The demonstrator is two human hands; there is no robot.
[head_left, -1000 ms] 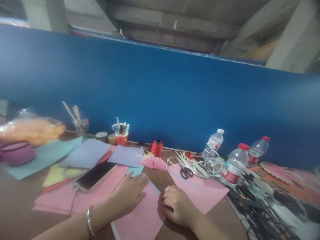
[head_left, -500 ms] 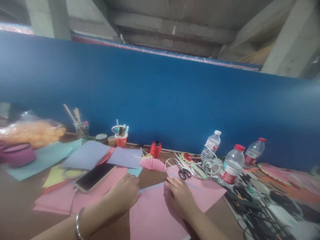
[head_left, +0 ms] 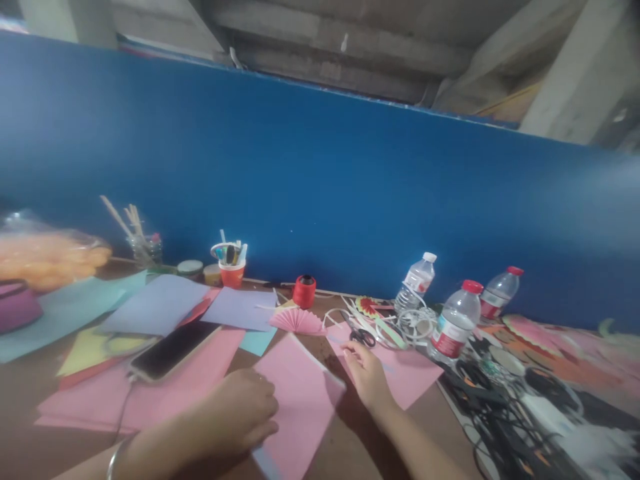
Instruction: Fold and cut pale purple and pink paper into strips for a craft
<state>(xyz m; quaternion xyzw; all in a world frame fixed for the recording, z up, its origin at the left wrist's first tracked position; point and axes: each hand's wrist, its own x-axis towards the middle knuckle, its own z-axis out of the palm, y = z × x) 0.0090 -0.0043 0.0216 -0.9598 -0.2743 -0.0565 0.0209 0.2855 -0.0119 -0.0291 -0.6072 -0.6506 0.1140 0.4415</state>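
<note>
A pink sheet of paper (head_left: 303, 400) lies tilted in front of me, with a pale strip along its upper right edge and bluish at the bottom corner. The curled fingers of my left hand (head_left: 245, 410) hold its left edge. My right hand (head_left: 369, 377) is apart from that sheet, its fingers loosely spread over another pink sheet (head_left: 407, 380) on the right. Black-handled scissors (head_left: 363, 337) lie just beyond my right fingertips. A pleated pink paper fan (head_left: 297, 321) rests past the held sheet, in front of a red thread spool (head_left: 305, 292).
A phone (head_left: 173, 353) lies on coloured paper at left, its cable trailing forward. Plastic bottles (head_left: 456, 323) stand at right, beside tangled black cables (head_left: 520, 413). A red cup (head_left: 233, 275) of tools stands near the blue partition (head_left: 320, 180).
The pink sheet has turned and shifted under my left hand, which moved nearer to me. My right hand has come off that sheet. The view has swung slightly right.
</note>
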